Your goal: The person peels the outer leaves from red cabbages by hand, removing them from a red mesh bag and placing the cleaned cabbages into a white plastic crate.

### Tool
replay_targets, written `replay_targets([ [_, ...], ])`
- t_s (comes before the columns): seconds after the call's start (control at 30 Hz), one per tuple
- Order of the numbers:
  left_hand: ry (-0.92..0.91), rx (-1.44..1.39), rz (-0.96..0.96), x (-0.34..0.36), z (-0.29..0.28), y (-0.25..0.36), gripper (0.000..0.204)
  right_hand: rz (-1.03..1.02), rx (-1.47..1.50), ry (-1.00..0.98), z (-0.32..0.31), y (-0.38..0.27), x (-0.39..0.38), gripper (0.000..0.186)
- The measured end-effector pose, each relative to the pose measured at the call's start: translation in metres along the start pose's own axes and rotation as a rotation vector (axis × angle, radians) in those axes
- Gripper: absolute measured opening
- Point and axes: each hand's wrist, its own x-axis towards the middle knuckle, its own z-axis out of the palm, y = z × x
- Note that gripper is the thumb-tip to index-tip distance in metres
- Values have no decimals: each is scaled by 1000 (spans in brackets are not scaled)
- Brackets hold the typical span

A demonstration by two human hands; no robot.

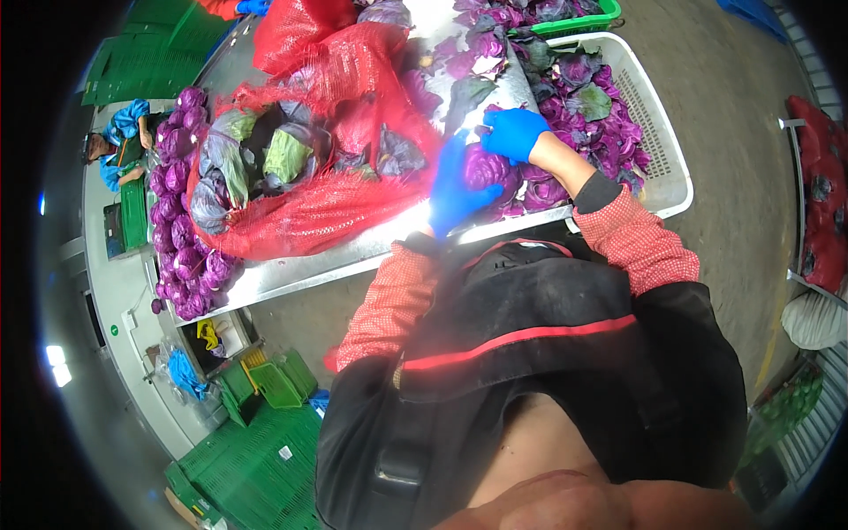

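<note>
A round red cabbage (pixel 488 170) rests at the near edge of the metal table (pixel 344 259). My left hand (pixel 453 193), in a blue glove and smeared by motion, grips its left side. My right hand (pixel 515 135), also blue-gloved, is at the cabbage's far side with its fingers bent closed. Something small and pale shows at those fingertips, too unclear to name. Loose purple leaves lie around the cabbage. Left of my hands, a red mesh bag (pixel 300 228) lies open, with untrimmed cabbages (pixel 287 157) in its mouth.
To the right stands a white plastic basket (pixel 669 150) full of purple leaves, with a green crate (pixel 583 25) beyond. Peeled red cabbages (pixel 181 234) are piled at the table's left end. Another person (pixel 128 132) is at the far left. Green crates (pixel 256 468) sit at lower left.
</note>
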Motion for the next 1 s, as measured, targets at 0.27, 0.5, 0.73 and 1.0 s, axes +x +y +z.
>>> replay_targets([
  [0.27, 22, -295, -95, -12, -6, -27, 80, 215, 66, 123, 13, 42, -2, 41],
  [0.5, 59, -1015, -334, -3, -22, 7, 57, 83, 25, 355, 35, 57, -24, 23],
  [0.73, 273, -1128, -271, 5, -25, -4, 50, 197, 172, 330, -18, 12, -47, 48],
  [1.0, 318, -1125, -274, 18, -9, 45, 46, 10, 689, 447, 12, -13, -38, 39],
])
